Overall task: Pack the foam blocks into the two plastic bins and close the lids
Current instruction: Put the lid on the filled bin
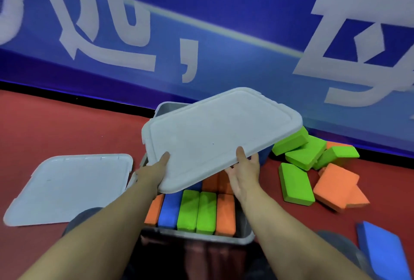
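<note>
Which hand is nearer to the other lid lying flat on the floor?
Left. The left hand grips the raised lid just right of the floor lid; the right hand holds the far side.

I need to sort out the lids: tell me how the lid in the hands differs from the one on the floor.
The held lid is lifted and tilted over the near bin, gripped at its near edge by the left hand and right hand; the floor lid lies flat and untouched, left of that bin. The held lid shows its smooth top; which face the floor lid shows is unclear. Both are whitish rounded rectangles.
</note>
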Demonstrator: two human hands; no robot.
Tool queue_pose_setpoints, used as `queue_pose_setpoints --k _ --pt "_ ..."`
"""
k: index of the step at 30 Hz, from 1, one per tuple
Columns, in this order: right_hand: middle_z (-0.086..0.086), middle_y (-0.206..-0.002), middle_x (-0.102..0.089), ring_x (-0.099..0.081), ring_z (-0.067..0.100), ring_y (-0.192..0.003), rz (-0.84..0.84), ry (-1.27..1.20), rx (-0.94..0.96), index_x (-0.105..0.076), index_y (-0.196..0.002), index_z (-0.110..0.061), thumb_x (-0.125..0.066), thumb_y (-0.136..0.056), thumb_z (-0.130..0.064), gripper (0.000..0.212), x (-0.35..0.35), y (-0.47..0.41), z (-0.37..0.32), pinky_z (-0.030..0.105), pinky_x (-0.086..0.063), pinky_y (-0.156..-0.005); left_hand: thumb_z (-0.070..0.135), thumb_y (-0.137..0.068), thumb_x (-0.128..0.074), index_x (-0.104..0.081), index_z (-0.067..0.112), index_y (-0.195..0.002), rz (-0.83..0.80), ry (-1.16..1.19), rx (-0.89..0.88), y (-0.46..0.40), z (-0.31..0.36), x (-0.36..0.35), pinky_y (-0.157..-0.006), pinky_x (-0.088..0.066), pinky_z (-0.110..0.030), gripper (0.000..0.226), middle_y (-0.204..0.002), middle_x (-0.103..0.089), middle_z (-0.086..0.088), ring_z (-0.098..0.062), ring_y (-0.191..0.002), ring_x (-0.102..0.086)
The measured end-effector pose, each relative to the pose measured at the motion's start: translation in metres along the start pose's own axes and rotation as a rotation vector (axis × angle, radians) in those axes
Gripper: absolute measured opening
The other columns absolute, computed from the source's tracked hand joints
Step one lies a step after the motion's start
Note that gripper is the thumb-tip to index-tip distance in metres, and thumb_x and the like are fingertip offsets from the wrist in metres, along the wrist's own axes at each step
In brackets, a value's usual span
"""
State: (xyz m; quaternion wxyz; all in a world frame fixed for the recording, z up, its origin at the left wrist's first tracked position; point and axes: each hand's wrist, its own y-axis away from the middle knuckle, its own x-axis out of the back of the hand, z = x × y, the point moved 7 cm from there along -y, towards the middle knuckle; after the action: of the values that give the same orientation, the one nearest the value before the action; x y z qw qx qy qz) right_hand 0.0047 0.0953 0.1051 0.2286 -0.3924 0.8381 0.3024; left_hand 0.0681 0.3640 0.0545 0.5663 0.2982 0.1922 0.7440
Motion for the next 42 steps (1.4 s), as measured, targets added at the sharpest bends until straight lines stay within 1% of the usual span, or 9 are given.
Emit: queue_pose_setpoints --k 3,6,11,15,21,25,31,35,42 --pt "0.004 -0.128 -0.066 -0.068 0.021 -0.107 -0.009 0.043 -0.041 -0.048 -0.138 -0.020 -0.052 -0.103 -0.006 0.038 0.003 -0.003 0.010 0.045 -0.060 -0.084 0.040 -0.076 -0.087 -0.058 0.006 -0.126 -0.146 0.287 -0.023 -0.003 -0.013 -0.003 -0.077 -0.055 -0.039 0.067 -0.098 -0.068 -0.006 -0.029 -0.092 -0.066" --pt "0.000 -0.122 -0.066 -0.065 0.017 -0.107 0.032 0.229 -0.025 -0.041 -0.138 -0.019 -0.065 -0.096 -0.010 0.049 0.019 -0.016 0.018 0.051 -0.049 -0.105 0.031 -0.071 -0.092 -0.060 0.008 -0.130 -0.115 0.352 -0.067 -0.008 -0.019 0.003 -0.062 -0.054 -0.032 0.071 -0.110 -0.071 -0.010 -0.027 -0.088 -0.069" --pt "0.003 -0.146 -0.043 -0.050 0.023 -0.125 0.301 0.742 0.075 -0.009 -0.158 -0.025 -0.090 -0.072 -0.033 0.118 0.080 -0.032 -0.013 0.037 -0.041 -0.106 0.033 -0.074 -0.090 -0.063 0.007 -0.117 -0.040 0.168 -0.199 -0.019 -0.016 0.034 -0.071 -0.055 -0.035 0.057 -0.107 -0.070 -0.010 -0.028 -0.089 -0.067" --pt "0.018 -0.164 -0.013 -0.021 0.039 -0.149 0.455 1.254 0.037 -0.008 -0.161 -0.030 -0.089 -0.064 -0.057 0.129 0.143 -0.041 -0.037 0.051 -0.023 -0.119 0.031 -0.074 -0.090 -0.059 0.014 -0.124 -0.032 0.050 -0.297 -0.025 -0.018 0.063 -0.076 -0.055 -0.037 0.061 -0.106 -0.068 -0.003 -0.024 -0.092 -0.067" --pt "0.017 -0.157 -0.033 -0.036 0.038 -0.142 0.339 1.328 -0.260 -0.015 -0.160 -0.016 -0.084 -0.038 -0.081 0.155 0.192 -0.040 0.013 0.049 -0.030 -0.118 0.031 -0.073 -0.090 -0.052 0.026 -0.134 -0.077 -0.092 -0.346 -0.036 -0.050 0.086 -0.066 -0.051 -0.029 0.072 -0.115 -0.064 -0.001 -0.016 -0.092 -0.065" --pt "0.016 -0.148 -0.031 -0.033 0.041 -0.136 0.358 1.496 -0.352 -0.021 -0.157 -0.020 -0.084 -0.062 -0.068 0.124 0.205 -0.031 0.033 0.045 -0.031 -0.113 0.032 -0.073 -0.090 -0.051 0.025 -0.137 -0.075 -0.154 -0.333 -0.052 -0.062 0.087 -0.071 -0.051 -0.030 0.075 -0.115 -0.064 -0.002 -0.017 -0.092 -0.065" --pt "0.013 -0.142 -0.028 -0.030 0.037 -0.133 0.326 1.549 -0.357 -0.020 -0.155 -0.020 -0.086 -0.061 -0.066 0.124 0.208 -0.036 0.061 0.046 -0.032 -0.111 0.041 -0.076 -0.087 -0.060 0.009 -0.132 -0.007 -0.432 -0.348 -0.092 -0.080 0.089 -0.087 -0.052 -0.039 0.071 -0.111 -0.067 -0.005 -0.027 -0.098 -0.064" --pt "0.013 -0.138 -0.027 -0.032 0.037 -0.129 0.324 1.554 -0.387 -0.023 -0.148 -0.015 -0.089 -0.059 -0.062 0.121 0.213 -0.041 0.080 0.046 -0.036 -0.108 0.049 -0.079 -0.082 -0.043 0.007 -0.146 0.130 -0.682 -0.231 -0.121 -0.089 0.087 -0.112 -0.035 -0.050 0.089 -0.135 -0.051 -0.023 -0.042 -0.129 -0.046" --pt "0.018 -0.148 -0.027 -0.031 0.039 -0.135 0.315 1.557 -0.394 -0.010 -0.153 -0.013 -0.089 -0.063 -0.058 0.128 0.231 -0.047 0.095 0.048 -0.031 -0.114 0.028 -0.078 -0.085 -0.028 0.004 -0.155 0.027 -0.698 -0.158 -0.137 -0.116 0.064 -0.113 -0.038 -0.051 0.099 -0.145 -0.043 -0.025 -0.044 -0.133 -0.045"
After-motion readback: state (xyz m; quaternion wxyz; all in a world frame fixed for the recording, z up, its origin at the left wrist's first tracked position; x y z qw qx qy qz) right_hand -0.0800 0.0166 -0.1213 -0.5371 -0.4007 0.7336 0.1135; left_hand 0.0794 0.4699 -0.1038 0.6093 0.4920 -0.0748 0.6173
